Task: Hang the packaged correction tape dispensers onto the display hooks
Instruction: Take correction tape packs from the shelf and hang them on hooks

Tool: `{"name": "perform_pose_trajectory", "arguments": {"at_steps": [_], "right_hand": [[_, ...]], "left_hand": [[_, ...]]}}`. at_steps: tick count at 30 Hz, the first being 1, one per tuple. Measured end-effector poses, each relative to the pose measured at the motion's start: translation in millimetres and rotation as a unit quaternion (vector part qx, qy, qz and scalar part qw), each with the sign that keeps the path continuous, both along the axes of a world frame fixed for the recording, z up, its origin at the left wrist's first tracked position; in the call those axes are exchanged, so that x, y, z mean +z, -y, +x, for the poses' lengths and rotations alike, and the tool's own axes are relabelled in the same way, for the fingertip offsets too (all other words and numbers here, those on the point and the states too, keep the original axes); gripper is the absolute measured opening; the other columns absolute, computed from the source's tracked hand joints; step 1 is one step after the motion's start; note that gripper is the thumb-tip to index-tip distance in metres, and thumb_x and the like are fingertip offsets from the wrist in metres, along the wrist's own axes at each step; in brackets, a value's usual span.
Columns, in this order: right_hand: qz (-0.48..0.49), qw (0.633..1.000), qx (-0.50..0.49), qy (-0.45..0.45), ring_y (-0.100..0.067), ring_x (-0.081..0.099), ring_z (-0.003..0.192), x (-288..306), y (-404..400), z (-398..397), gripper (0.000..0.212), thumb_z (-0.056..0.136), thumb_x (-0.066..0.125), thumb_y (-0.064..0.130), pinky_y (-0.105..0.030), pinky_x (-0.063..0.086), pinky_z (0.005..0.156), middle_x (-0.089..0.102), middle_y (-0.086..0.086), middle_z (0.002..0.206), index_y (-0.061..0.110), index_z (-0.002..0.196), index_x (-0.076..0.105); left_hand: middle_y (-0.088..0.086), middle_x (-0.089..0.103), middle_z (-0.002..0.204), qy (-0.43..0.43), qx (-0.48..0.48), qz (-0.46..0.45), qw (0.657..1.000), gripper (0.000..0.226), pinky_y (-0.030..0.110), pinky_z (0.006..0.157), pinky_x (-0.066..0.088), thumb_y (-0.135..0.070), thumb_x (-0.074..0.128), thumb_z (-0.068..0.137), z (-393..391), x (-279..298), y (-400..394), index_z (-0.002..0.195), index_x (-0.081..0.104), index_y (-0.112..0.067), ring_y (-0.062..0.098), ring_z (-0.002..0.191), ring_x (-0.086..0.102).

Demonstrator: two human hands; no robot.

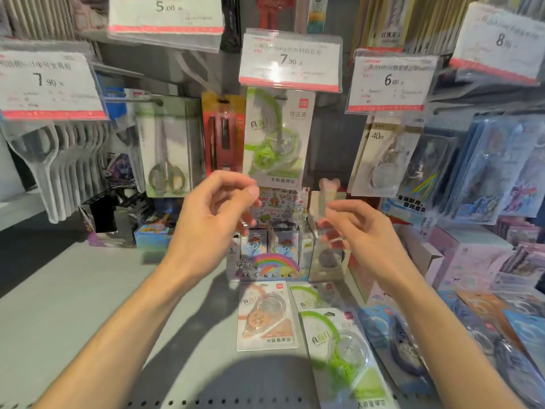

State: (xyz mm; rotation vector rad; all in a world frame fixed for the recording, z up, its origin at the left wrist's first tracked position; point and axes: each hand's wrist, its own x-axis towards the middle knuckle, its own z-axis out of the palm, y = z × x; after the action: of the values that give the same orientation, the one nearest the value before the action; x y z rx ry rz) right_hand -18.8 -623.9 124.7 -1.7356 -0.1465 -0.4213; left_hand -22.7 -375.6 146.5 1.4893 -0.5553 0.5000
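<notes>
Green-banded correction tape pack (343, 354) lies flat on the shelf (88, 305), nearest of all, below the right hand (362, 231). Just left of it and a little farther lies an orange pack (265, 315), with another green pack (309, 298) partly tucked between them. Their long sides run from near to far.

Both hands hover above these packs, up in the air and apart from them. The right hand is nearer to the green pack, so I think it is the easier one to reach down with. The left hand (218, 214) is nearer the orange pack. The left fingers (250, 191) are loosely curled and hold nothing. The right fingers (330, 225) sit in front of a clear pack with a pink top; I cannot tell if they hold it.

Farther back, one green pack (277, 137) already hangs on a hook under a price tag (290, 59) that reads 7.90. The next pack should go up there, far and above the hands.

Other tags read 5.00, 6.00 and another 7.90. A grey pack (383, 160) on the right says 40m. Scissors (165, 149) hang to the left.
</notes>
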Motion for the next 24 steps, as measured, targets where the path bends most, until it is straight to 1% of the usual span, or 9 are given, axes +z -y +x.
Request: {"name": "perform_pose_trajectory", "arguments": {"at_steps": [2, 5, 8, 11, 13, 16, 20, 22, 24], "right_hand": [[-0.024, 1.0, 0.005, -0.009, -0.014, 0.072, 0.068, -20, 14, -9, 0.011, 0.099, 0.069, 0.016, -0.022, 0.056, 0.062, 0.08, -0.007, 0.083, 0.013, 0.108, 0.07], [-0.08, 0.995, -0.004, -0.064, -0.009, 0.07, 0.066, -56, 34, -19, 0.006, 0.098, 0.068, 0.01, -0.019, 0.055, 0.062, 0.079, -0.005, 0.076, 0.012, 0.1, 0.073], [-0.163, 0.981, -0.032, -0.103, 0.002, 0.066, 0.069, -90, 52, -23, 0.013, 0.098, 0.064, 0.003, -0.013, 0.051, 0.065, 0.075, 0.003, 0.077, 0.01, 0.096, 0.074], [-0.229, 0.962, -0.055, -0.136, 0.002, 0.068, 0.076, -113, 60, -25, 0.01, 0.097, 0.068, 0.01, -0.011, 0.049, 0.068, 0.073, 0.006, 0.087, 0.018, 0.093, 0.071], [-0.272, 0.947, -0.07, -0.159, -0.007, 0.067, 0.083, -124, 62, -24, 0.005, 0.095, 0.073, 0.022, -0.017, 0.049, 0.069, 0.071, 0.006, 0.09, 0.023, 0.095, 0.068], [-0.295, 0.936, -0.069, -0.181, -0.013, 0.066, 0.084, -131, 64, -23, 0.012, 0.094, 0.073, 0.03, -0.026, 0.05, 0.072, 0.068, 0.003, 0.089, 0.026, 0.102, 0.066], [-0.228, 0.955, -0.064, -0.18, -0.006, 0.057, 0.062, -131, 67, -20, 0.014, 0.092, 0.076, 0.019, -0.016, 0.045, 0.061, 0.06, 0.005, 0.076, 0.026, 0.101, 0.069], [-0.158, 0.968, -0.058, -0.184, -0.003, 0.055, 0.055, -126, 69, -19, 0.013, 0.092, 0.076, 0.016, -0.014, 0.046, 0.06, 0.058, 0.001, 0.073, 0.026, 0.1, 0.071], [-0.089, 0.978, -0.054, -0.182, -0.008, 0.066, 0.067, -118, 68, -17, 0.015, 0.092, 0.077, 0.016, -0.022, 0.055, 0.071, 0.064, -0.009, 0.078, 0.025, 0.104, 0.073]], "left_hand": [[0.002, 0.071, 0.076, -0.056, -0.008, 0.004, 0.998, 0.009, 0.024, 0.051, 0.051, -0.012, 0.069, 0.096, 0, -34, 11, 0.093, 0.071, -0.021, 0.015, 0.061, 0.063], [0.005, 0.068, 0.076, -0.163, -0.03, 0.044, 0.985, 0.022, 0.027, 0.045, 0.05, -0.012, 0.07, 0.094, -1, -80, 37, 0.086, 0.071, -0.033, 0.011, 0.053, 0.059], [0.001, 0.066, 0.083, -0.235, -0.022, 0.17, 0.957, 0.01, 0.037, 0.066, 0.055, -0.023, 0.068, 0.094, 6, -115, 63, 0.095, 0.065, -0.033, 0.017, 0.06, 0.06], [-0.013, 0.062, 0.093, -0.163, 0.027, 0.402, 0.901, 0.02, 0.029, 0.078, 0.045, -0.04, 0.061, 0.095, 16, -128, 77, 0.113, 0.06, -0.032, 0.012, 0.086, 0.06], [-0.008, 0.061, 0.104, -0.123, 0.032, 0.492, 0.861, 0.031, 0.027, 0.079, 0.037, -0.046, 0.057, 0.096, 19, -131, 83, 0.119, 0.063, -0.025, 0.015, 0.103, 0.055], [0.002, 0.059, 0.112, -0.102, 0.027, 0.569, 0.815, 0.036, 0.037, 0.096, 0.042, -0.05, 0.051, 0.098, 23, -140, 90, 0.114, 0.067, -0.022, 0.022, 0.113, 0.05], [-0.005, 0.058, 0.098, -0.111, 0.021, 0.522, 0.845, 0.025, 0.034, 0.088, 0.043, -0.047, 0.059, 0.094, 28, -147, 93, 0.1, 0.065, -0.024, 0.017, 0.102, 0.052], [-0.014, 0.057, 0.079, -0.162, -0.012, 0.426, 0.89, 0.018, 0.028, 0.07, 0.039, -0.042, 0.067, 0.091, 31, -147, 91, 0.093, 0.064, -0.024, 0.01, 0.08, 0.054], [-0.019, 0.053, 0.06, -0.251, -0.073, 0.286, 0.922, 0.017, 0.028, 0.065, 0.039, -0.036, 0.073, 0.09, 33, -144, 88, 0.095, 0.064, -0.022, 0.008, 0.061, 0.05]]}}
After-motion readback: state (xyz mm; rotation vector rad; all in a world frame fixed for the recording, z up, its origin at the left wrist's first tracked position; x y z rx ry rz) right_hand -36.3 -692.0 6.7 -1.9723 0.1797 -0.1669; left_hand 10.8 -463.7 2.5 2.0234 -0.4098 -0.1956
